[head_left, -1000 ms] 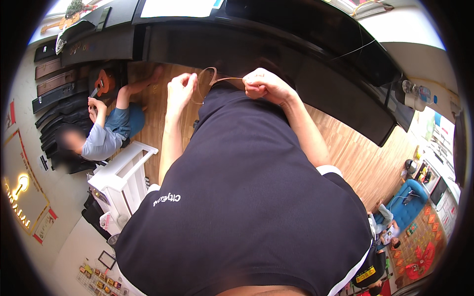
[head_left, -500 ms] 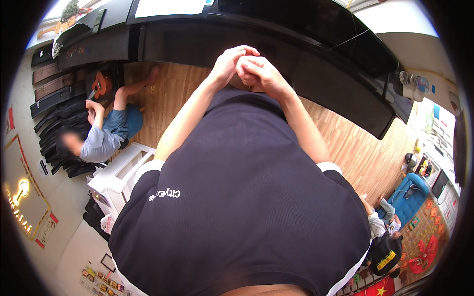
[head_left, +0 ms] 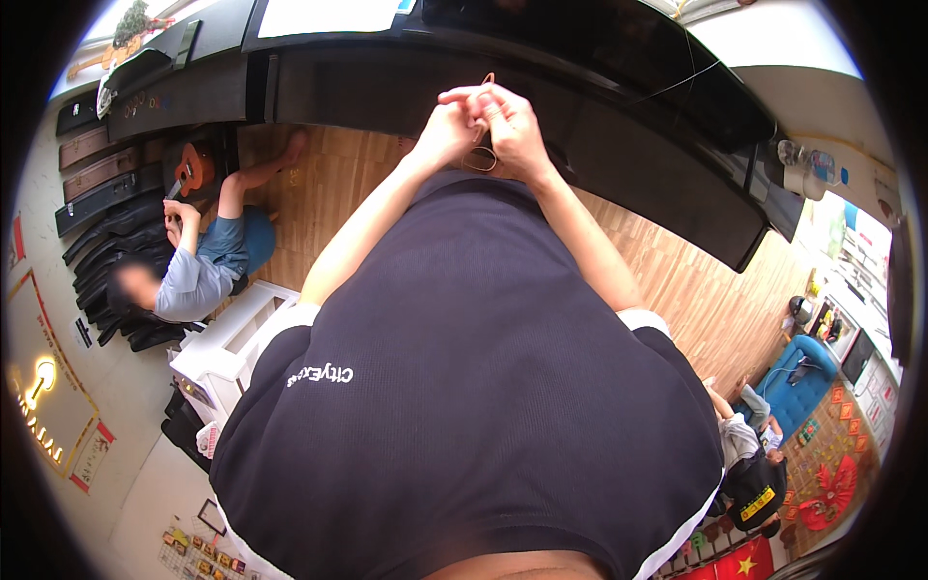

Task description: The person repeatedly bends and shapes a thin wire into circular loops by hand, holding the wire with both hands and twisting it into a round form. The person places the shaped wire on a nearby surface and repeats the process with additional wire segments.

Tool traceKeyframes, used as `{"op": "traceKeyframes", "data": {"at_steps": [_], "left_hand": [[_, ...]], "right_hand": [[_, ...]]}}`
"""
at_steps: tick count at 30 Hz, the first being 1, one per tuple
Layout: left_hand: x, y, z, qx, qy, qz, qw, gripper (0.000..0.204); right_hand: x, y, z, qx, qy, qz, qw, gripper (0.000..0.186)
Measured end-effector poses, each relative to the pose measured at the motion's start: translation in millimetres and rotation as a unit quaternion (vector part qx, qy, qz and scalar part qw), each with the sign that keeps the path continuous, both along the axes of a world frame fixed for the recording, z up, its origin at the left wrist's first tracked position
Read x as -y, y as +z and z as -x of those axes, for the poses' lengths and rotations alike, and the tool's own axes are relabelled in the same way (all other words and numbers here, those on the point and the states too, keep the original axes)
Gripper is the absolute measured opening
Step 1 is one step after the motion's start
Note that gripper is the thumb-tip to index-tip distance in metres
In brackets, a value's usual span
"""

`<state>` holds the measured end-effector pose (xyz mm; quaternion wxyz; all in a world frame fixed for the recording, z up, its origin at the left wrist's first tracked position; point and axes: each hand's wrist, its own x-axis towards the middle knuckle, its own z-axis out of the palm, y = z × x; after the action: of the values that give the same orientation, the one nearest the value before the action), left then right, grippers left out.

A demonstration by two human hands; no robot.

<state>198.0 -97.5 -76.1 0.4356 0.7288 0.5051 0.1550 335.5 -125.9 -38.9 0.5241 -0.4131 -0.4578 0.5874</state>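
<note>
Hands together in front of chest: left hand and right hand touching, fingers closed on a thin brown cord looped between them, above dark worktop; seated person on wooden floor at left

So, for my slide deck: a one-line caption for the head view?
Left hand and right hand pinch a thin tan loop together above a dark counter.
</note>
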Motion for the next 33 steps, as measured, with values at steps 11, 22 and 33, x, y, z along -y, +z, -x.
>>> {"op": "traceKeyframes", "data": {"at_steps": [11,22,33], "left_hand": [[-1.9,29.6,-3.2,-0.125,-0.116,0.062,0.983,0.029],[-32.0,63.4,28.5,-0.011,-0.103,-0.004,0.995,0.016],[-31.9,99.9,46.8,0.159,-0.030,-0.021,0.987,0.007]], "right_hand": [[-8.0,-10.1,-2.5,0.012,-0.108,0.028,0.994,0.023],[-4.8,-19.9,-29.4,0.368,0.084,-0.015,0.926,0.019],[-5.6,23.7,-31.5,0.081,0.311,0.045,0.946,0.030]]}}
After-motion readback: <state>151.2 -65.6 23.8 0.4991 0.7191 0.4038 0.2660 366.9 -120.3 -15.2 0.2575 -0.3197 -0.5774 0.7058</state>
